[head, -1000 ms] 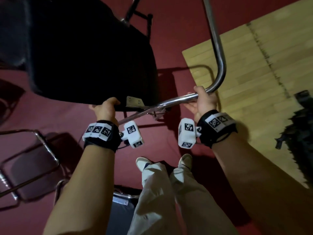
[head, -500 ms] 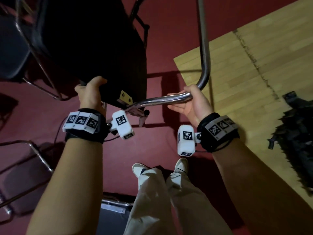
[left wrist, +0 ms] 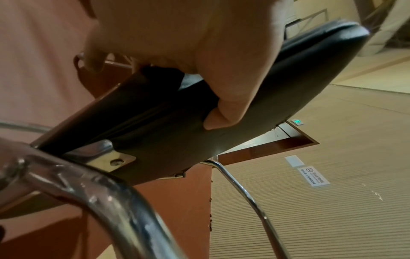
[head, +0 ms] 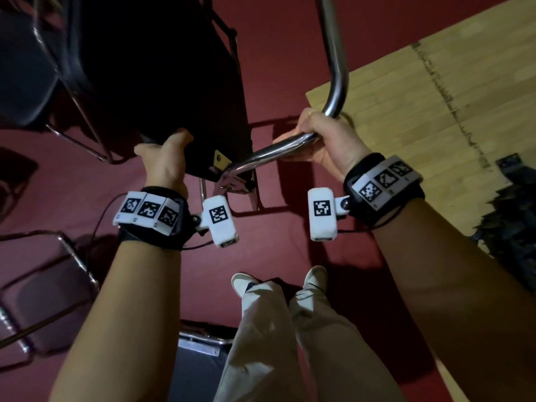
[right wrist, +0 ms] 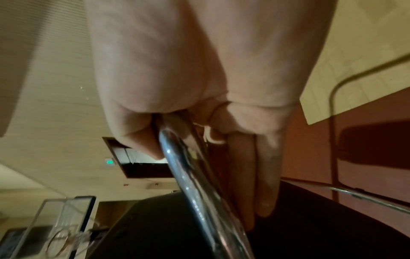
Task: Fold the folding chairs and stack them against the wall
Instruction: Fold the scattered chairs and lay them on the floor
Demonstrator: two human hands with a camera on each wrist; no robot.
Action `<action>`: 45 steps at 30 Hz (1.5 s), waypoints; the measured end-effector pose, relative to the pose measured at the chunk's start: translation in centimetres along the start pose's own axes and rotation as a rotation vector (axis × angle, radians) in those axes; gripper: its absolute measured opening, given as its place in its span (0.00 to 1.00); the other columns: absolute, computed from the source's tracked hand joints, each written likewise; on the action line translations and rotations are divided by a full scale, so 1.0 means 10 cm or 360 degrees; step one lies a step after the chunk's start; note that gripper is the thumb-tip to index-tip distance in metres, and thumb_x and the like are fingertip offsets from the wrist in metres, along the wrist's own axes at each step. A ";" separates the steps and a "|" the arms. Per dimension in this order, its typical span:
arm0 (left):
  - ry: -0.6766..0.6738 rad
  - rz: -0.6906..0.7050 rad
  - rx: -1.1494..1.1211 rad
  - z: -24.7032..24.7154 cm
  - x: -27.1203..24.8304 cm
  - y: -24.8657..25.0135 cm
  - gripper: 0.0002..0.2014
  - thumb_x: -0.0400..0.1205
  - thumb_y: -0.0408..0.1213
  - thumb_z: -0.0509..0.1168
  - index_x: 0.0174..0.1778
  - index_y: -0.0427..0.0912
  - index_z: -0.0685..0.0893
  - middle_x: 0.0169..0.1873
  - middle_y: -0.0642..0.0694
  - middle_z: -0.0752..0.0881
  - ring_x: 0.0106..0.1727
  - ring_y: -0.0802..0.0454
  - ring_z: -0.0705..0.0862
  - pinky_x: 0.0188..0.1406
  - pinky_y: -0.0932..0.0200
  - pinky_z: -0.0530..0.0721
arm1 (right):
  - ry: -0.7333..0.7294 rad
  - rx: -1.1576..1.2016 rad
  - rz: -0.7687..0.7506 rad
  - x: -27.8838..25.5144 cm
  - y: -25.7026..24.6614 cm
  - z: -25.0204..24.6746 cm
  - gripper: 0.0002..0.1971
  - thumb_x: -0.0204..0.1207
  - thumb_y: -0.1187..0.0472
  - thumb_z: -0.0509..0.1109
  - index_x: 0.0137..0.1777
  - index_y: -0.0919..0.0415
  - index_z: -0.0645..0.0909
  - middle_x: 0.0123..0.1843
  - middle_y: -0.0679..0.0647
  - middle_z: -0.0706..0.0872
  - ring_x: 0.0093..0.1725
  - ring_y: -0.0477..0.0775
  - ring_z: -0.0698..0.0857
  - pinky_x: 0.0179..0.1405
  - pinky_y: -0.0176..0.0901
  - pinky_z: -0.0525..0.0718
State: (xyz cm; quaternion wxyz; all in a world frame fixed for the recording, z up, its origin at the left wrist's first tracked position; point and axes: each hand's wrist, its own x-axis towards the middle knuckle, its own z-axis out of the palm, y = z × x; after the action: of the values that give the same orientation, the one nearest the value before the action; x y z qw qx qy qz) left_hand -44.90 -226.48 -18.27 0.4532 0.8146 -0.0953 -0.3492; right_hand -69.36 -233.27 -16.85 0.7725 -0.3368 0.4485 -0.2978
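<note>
1. Nearest, head view: pale trousers (head: 278, 329) and white shoes (head: 242, 282) stand on the red carpet (head: 87, 198).
2. Left hand (head: 166, 161) grips the near edge of the black seat pad (head: 162, 82). The left wrist view shows the thumb (left wrist: 224, 113) pressed on one face and the other fingers wrapped over the opposite side.
3. Right hand (head: 324, 140) is closed round the chrome frame tube (head: 269, 152), right at its bend.
4. The chair in hand (head: 203, 97) is held off the carpet in front of the person. From the bend one run of tube goes left to the seat bracket (head: 221, 161); the long run (head: 333, 47) points away from the person. The seat pad's long side also points away.
5. Left, on the carpet: another chair (head: 43, 291) lying low. Between the arms, near the feet: a chair edge (head: 200, 343).
6. Far left: a dark chair (head: 26, 68).
7. Right: wooden floor panel (head: 435, 111); a dark heap (head: 516, 221) at its edge, which I cannot make out.
</note>
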 end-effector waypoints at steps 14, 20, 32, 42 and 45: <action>-0.0007 0.0250 0.0147 0.01 -0.04 0.05 0.43 0.52 0.54 0.78 0.57 0.43 0.64 0.62 0.38 0.79 0.59 0.48 0.86 0.56 0.51 0.90 | -0.0200 -0.0327 -0.0094 0.00 -0.06 0.47 0.03 0.70 0.62 0.68 0.36 0.59 0.78 0.44 0.67 0.89 0.47 0.65 0.86 0.48 0.57 0.84; -0.0061 0.0269 0.0287 -0.03 0.06 0.02 0.46 0.51 0.56 0.81 0.58 0.45 0.64 0.63 0.39 0.79 0.62 0.46 0.85 0.60 0.49 0.88 | 0.0527 -0.0162 -0.0758 -0.06 -0.10 0.51 0.40 0.71 0.68 0.76 0.78 0.43 0.63 0.65 0.67 0.81 0.48 0.71 0.90 0.46 0.62 0.91; -0.0417 0.0288 0.0428 -0.03 -0.10 0.17 0.46 0.64 0.51 0.85 0.72 0.38 0.67 0.59 0.52 0.79 0.53 0.63 0.81 0.37 0.73 0.79 | 0.0496 -0.0530 -0.0820 -0.02 -0.36 0.72 0.24 0.85 0.51 0.61 0.80 0.53 0.71 0.66 0.58 0.84 0.55 0.57 0.90 0.54 0.57 0.90; -0.0564 0.0267 0.0212 0.02 -0.27 0.24 0.33 0.80 0.50 0.73 0.76 0.43 0.68 0.63 0.53 0.84 0.61 0.61 0.85 0.48 0.71 0.85 | 0.0604 -0.0247 -0.0779 -0.06 -0.37 0.58 0.36 0.84 0.50 0.67 0.87 0.59 0.56 0.85 0.52 0.66 0.74 0.36 0.70 0.74 0.31 0.70; -0.0592 0.0211 0.0209 0.15 -0.26 0.26 0.38 0.75 0.59 0.73 0.75 0.47 0.66 0.70 0.49 0.78 0.66 0.54 0.82 0.66 0.54 0.83 | 0.0655 -0.0173 -0.0731 -0.05 -0.41 0.52 0.42 0.80 0.47 0.71 0.87 0.58 0.55 0.84 0.53 0.67 0.78 0.42 0.69 0.79 0.41 0.70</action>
State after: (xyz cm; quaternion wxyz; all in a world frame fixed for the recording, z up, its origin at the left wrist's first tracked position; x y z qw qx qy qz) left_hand -47.41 -227.73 -15.39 0.3956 0.7559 -0.2535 -0.4559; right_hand -65.58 -234.08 -11.45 0.5589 -0.4027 0.5229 -0.5020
